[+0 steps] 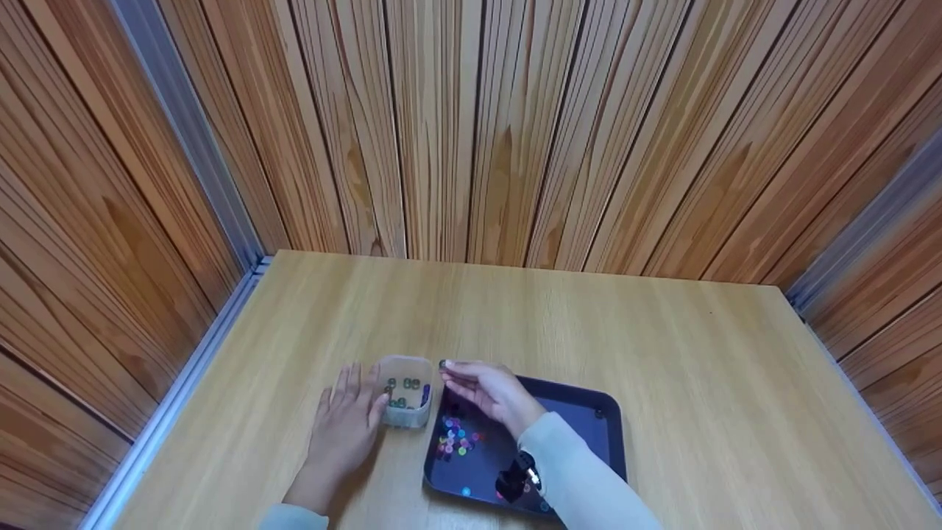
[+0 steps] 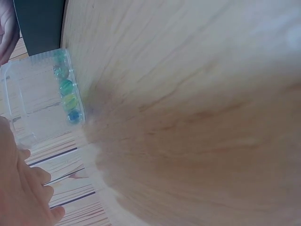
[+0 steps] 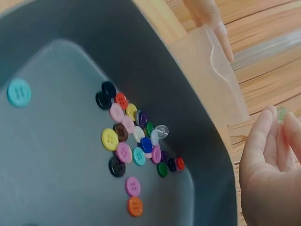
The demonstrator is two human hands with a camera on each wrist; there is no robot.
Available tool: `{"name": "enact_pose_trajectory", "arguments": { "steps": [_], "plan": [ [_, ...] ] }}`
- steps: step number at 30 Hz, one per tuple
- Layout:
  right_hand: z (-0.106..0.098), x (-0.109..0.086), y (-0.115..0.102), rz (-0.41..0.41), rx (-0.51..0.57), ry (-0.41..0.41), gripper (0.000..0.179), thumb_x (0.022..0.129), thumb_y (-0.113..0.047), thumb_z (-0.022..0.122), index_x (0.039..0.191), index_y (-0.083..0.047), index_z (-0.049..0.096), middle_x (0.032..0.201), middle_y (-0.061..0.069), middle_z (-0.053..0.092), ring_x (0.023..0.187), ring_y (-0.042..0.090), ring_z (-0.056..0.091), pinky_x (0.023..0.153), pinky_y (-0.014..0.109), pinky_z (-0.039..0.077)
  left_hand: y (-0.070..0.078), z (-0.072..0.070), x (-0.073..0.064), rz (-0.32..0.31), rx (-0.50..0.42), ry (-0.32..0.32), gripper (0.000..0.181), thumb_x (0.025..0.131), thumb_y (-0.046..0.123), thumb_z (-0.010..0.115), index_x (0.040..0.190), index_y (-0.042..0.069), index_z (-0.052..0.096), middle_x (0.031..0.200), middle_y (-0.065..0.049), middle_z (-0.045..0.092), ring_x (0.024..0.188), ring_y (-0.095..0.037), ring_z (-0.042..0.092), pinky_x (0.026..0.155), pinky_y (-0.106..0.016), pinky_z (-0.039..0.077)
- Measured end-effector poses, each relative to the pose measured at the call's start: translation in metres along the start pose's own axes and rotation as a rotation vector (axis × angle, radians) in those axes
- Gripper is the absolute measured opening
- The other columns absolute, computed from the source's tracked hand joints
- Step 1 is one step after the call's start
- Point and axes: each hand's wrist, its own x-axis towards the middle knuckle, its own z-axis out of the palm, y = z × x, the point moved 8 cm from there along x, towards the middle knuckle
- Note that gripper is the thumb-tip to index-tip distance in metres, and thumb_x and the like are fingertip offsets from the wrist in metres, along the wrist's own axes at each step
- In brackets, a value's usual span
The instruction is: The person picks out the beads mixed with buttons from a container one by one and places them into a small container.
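Note:
My right hand (image 1: 487, 390) pinches a greenish glass marble (image 3: 282, 114) between thumb and fingertips, above the far left corner of a dark tray (image 1: 578, 434). Just left of it stands a clear plastic container (image 1: 405, 419). Several glass marbles (image 2: 66, 86) lie on its bottom, green, yellow-green and blue. My left hand (image 1: 344, 423) is at the container's left side, fingers extended and thumb at its near left corner. Many colourful buttons (image 3: 123, 152) are clustered in the tray's left part.
A small dark round piece (image 1: 599, 414) lies near the tray's far right corner. Apart from the cluster, a turquoise button (image 3: 19, 92) lies in the tray. The wooden table (image 1: 515, 316) ends at a wood-plank wall (image 1: 508, 147) behind, with more planks on both sides.

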Motion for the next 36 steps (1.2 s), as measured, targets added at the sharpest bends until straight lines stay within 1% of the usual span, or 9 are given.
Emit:
{"name": "enact_pose_trajectory", "arguments": {
  "steps": [4, 9, 13, 16, 19, 21, 24, 29, 36],
  "plan": [
    [0.008, 0.000, -0.008, -0.062, -0.138, -0.009, 0.029, 0.083, -0.007, 0.068, 0.109, 0.004, 0.064, 0.091, 0.008, 0.072, 0.087, 0.017, 0.069, 0.086, 0.028, 0.054, 0.000, 0.001, 0.001, -0.006, -0.006, -0.013, 0.057, 0.099, 0.042, 0.032, 0.149, 0.018, 0.018, 0.155, -0.016, 0.012, 0.143, -0.034, 0.006, 0.114, -0.056, 0.007],
    [0.019, -0.001, -0.015, -0.123, -0.332, -0.005, 0.027, 0.082, -0.015, 0.070, 0.106, -0.002, 0.068, 0.098, 0.009, 0.071, 0.097, 0.021, 0.067, 0.091, 0.033, 0.052, 0.000, 0.002, 0.002, -0.012, -0.032, -0.032, 0.058, 0.099, 0.043, 0.032, 0.150, 0.019, 0.016, 0.156, -0.014, 0.009, 0.144, -0.033, 0.003, 0.114, -0.057, 0.004],
    [0.028, -0.004, -0.020, -0.185, -0.517, -0.003, 0.025, 0.082, -0.022, 0.070, 0.104, -0.008, 0.070, 0.100, 0.007, 0.071, 0.094, 0.018, 0.068, 0.091, 0.036, 0.051, 0.000, 0.002, 0.002, -0.013, -0.025, -0.036, 0.058, 0.099, 0.043, 0.032, 0.150, 0.020, 0.015, 0.156, -0.013, 0.009, 0.144, -0.033, 0.004, 0.114, -0.057, 0.004],
    [0.037, -0.005, -0.027, -0.280, -0.674, 0.004, 0.023, 0.082, -0.025, 0.071, 0.100, -0.011, 0.072, 0.098, 0.004, 0.072, 0.090, 0.016, 0.069, 0.087, 0.034, 0.053, 0.001, 0.001, 0.002, 0.000, -0.005, -0.017, 0.058, 0.099, 0.042, 0.033, 0.150, 0.019, 0.017, 0.155, -0.015, 0.012, 0.143, -0.034, 0.007, 0.113, -0.057, 0.006],
    [0.045, -0.006, -0.032, -0.360, -0.840, 0.032, 0.018, 0.081, -0.024, 0.071, 0.096, -0.014, 0.074, 0.094, 0.001, 0.073, 0.086, 0.012, 0.068, 0.079, 0.029, 0.055, 0.001, 0.000, 0.002, 0.010, 0.009, -0.003, 0.058, 0.099, 0.041, 0.033, 0.149, 0.017, 0.018, 0.155, -0.017, 0.015, 0.143, -0.035, 0.009, 0.113, -0.057, 0.008],
    [0.050, -0.007, -0.033, -0.382, -0.940, 0.047, 0.014, 0.082, -0.021, 0.071, 0.094, -0.016, 0.075, 0.093, -0.001, 0.073, 0.083, 0.010, 0.068, 0.076, 0.027, 0.056, 0.001, 0.000, 0.002, 0.007, 0.009, -0.004, 0.058, 0.099, 0.041, 0.033, 0.149, 0.017, 0.018, 0.155, -0.017, 0.014, 0.143, -0.035, 0.009, 0.113, -0.057, 0.008],
    [0.058, -0.007, -0.031, -0.411, -1.065, 0.041, 0.014, 0.083, -0.014, 0.068, 0.096, -0.015, 0.074, 0.095, -0.001, 0.072, 0.083, 0.009, 0.067, 0.072, 0.023, 0.056, 0.000, 0.000, 0.002, 0.003, 0.005, -0.012, 0.058, 0.099, 0.042, 0.032, 0.149, 0.017, 0.018, 0.155, -0.017, 0.013, 0.143, -0.035, 0.007, 0.114, -0.056, 0.007],
    [0.067, -0.009, -0.028, -0.457, -1.190, 0.015, 0.016, 0.085, -0.010, 0.066, 0.098, -0.013, 0.073, 0.098, 0.000, 0.072, 0.087, 0.010, 0.068, 0.072, 0.021, 0.056, 0.000, 0.001, 0.002, 0.006, -0.001, -0.018, 0.057, 0.100, 0.041, 0.032, 0.149, 0.018, 0.017, 0.155, -0.016, 0.011, 0.143, -0.035, 0.006, 0.114, -0.056, 0.007],
    [0.072, -0.008, -0.025, -0.482, -1.252, -0.012, 0.017, 0.085, -0.010, 0.065, 0.100, -0.014, 0.073, 0.101, 0.000, 0.071, 0.092, 0.012, 0.067, 0.074, 0.020, 0.055, 0.000, 0.000, 0.001, 0.015, 0.005, -0.007, 0.057, 0.100, 0.042, 0.032, 0.149, 0.018, 0.017, 0.155, -0.016, 0.013, 0.143, -0.034, 0.007, 0.113, -0.056, 0.008]
  ]
}}
